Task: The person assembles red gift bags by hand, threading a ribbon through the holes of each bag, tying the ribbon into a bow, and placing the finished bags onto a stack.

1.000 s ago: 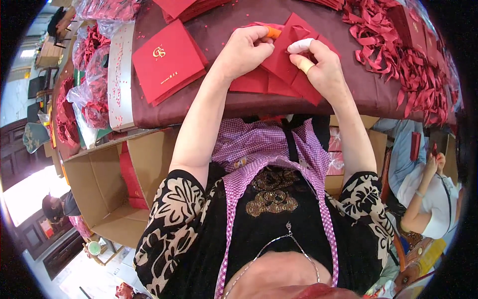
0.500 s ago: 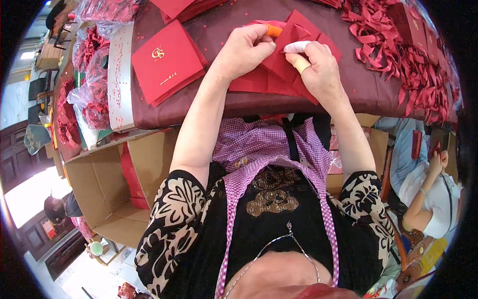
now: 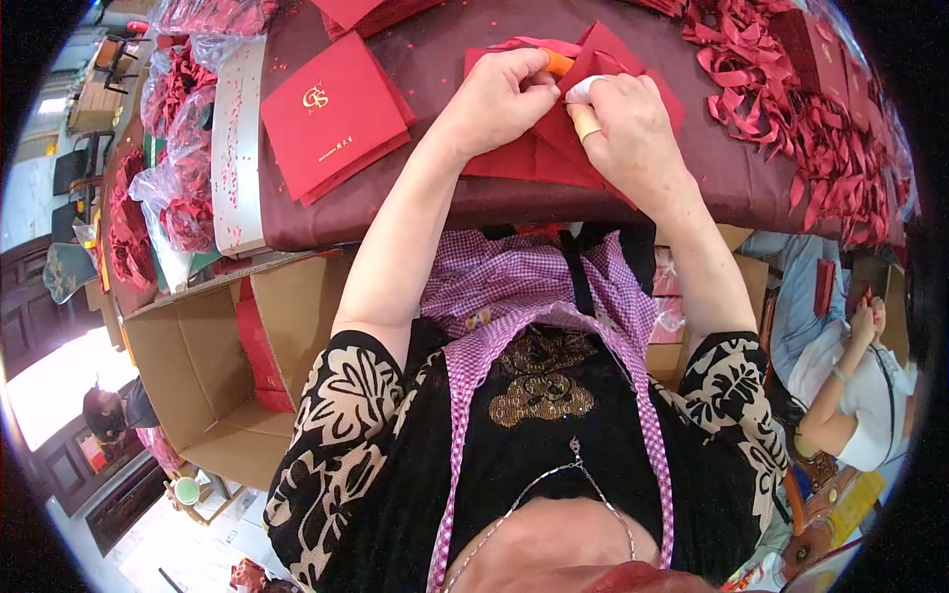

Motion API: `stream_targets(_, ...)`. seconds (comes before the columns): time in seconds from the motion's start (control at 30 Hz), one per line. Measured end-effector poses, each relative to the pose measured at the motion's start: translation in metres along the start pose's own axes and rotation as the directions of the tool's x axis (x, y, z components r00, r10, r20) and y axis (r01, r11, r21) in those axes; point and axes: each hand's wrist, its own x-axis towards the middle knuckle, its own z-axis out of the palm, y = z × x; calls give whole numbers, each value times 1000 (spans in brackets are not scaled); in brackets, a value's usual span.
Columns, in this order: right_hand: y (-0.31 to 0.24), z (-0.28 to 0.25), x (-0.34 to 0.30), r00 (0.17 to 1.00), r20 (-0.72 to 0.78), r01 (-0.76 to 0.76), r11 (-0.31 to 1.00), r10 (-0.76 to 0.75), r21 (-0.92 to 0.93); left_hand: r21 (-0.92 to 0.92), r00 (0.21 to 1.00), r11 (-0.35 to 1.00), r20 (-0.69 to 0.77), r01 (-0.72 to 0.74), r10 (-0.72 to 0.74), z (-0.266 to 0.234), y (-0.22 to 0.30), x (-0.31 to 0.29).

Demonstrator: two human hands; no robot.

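A red card (image 3: pixel 539 158) with a ribbon (image 3: pixel 534 42) lies under and between both hands. The left hand (image 3: pixel 509 104) curls over its left part and the right hand (image 3: pixel 628 128) bends over its middle; whether either grips it, I cannot tell. More folded cards (image 3: pixel 336 119) lie left of the left hand, loose ribbons (image 3: pixel 741 89) right of the right.

Table under dark maroon cloth (image 3: pixel 326 222), spanning upper frame. On it, left of top centre: stack of square red cards (image 3: pixel 336 119), gold print, edges fanned. Another red stack (image 3: pixel 381 18) at top edge. Upper centre: red sheets (image 3: pixel 544 163), overlapping, partly hidden. Upper right: loose heap of red ribbons (image 3: pixel 761 99). Small red specks scattered about.
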Motion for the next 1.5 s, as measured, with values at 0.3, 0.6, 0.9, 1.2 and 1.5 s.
stream_targets(0.3,-4,13,5,995,58,100,952,-87,-289,87,994,995,-95,-46,55,8,-3,4)
stream_targets(0.6,6,-9,11,975,39,-220,936,218,275,44,984,999,-178,13,-5,8,4,-1)
stream_targets(0.9,0,-4,6,999,-28,-28,994,25,-110,31,987,999,-158,17,-12,12,3,2)
stream_targets(1.2,12,-12,12,997,73,-38,999,40,-21,-41,989,998,-144,-45,38,15,0,4)
stream_targets(1.5,17,-8,0,994,-106,5,999,0,54,61,1000,998,-17,0,1,6,-1,0)
